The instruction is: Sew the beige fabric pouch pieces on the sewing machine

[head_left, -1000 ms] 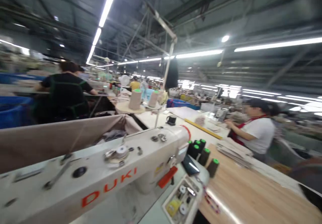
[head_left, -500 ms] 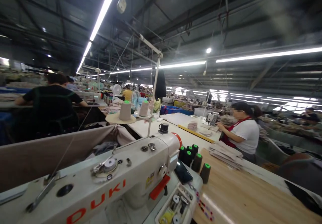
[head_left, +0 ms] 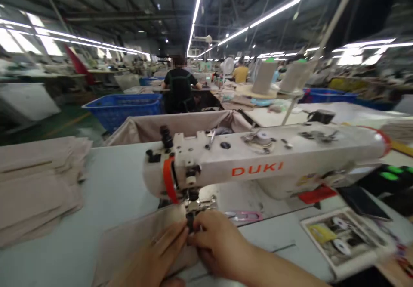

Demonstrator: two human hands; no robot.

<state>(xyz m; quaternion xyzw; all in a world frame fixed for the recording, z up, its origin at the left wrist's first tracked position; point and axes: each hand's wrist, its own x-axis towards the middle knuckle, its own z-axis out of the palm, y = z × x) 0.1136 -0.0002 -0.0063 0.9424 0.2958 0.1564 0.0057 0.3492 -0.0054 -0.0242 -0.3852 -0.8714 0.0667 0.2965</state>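
Note:
A white DUKI sewing machine (head_left: pixel 258 160) stands on the pale table (head_left: pixel 112 183). A beige fabric piece (head_left: pixel 129 239) lies under its needle foot (head_left: pixel 192 203). My left hand (head_left: pixel 155 257) rests flat on that fabric, fingers reaching to the foot. My right hand (head_left: pixel 216 244) is bunched at the foot, fingertips pinching the fabric edge right below the needle. Both hands meet there.
A stack of beige fabric (head_left: pixel 35 183) lies at the left. Pink snips (head_left: pixel 245 215), a tray of bobbins (head_left: pixel 345 239) and a phone (head_left: pixel 363 201) sit at the right. A fabric-lined bin (head_left: pixel 180 125) and blue crate (head_left: pixel 125 108) stand behind; a person in black (head_left: pixel 180 87) sits farther back.
The view has swung left and down from the hall and a co-worker at the right to the machine's needle end. Both my hands, unseen before, now show at the foot.

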